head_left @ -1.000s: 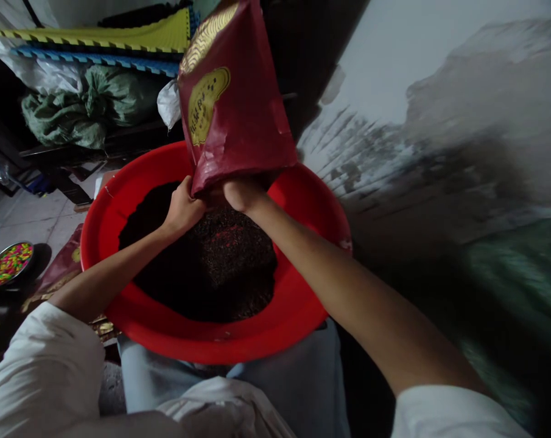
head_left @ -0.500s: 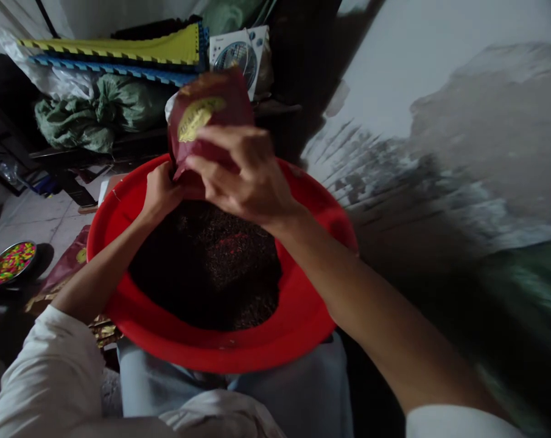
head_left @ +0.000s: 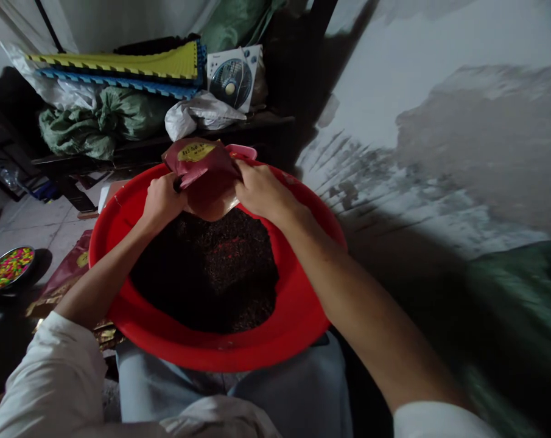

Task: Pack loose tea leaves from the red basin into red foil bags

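A big red plastic basin (head_left: 298, 316) rests on my lap, holding a dark heap of fine loose material (head_left: 206, 274). Over its far rim I hold a crumpled dark red foil bag (head_left: 202, 176) with a yellow label. My left hand (head_left: 161, 198) is closed on the bag's left edge. My right hand (head_left: 261, 191) is closed on its right side. The bag looks flattened and folded down between the two hands.
A metal bowl of coloured bits (head_left: 8, 267) sits on the floor at the left, beside more red bags (head_left: 67, 274). Behind the basin stand green sacks (head_left: 87, 121), yellow and blue foam mats (head_left: 120, 67), a white plastic bag (head_left: 197, 112) and a fan box (head_left: 232, 76). A stained wall (head_left: 439, 152) is on the right.
The bag was held upright and upended over the basin a second ago. Since then both hands have folded and pressed it down to the far rim.
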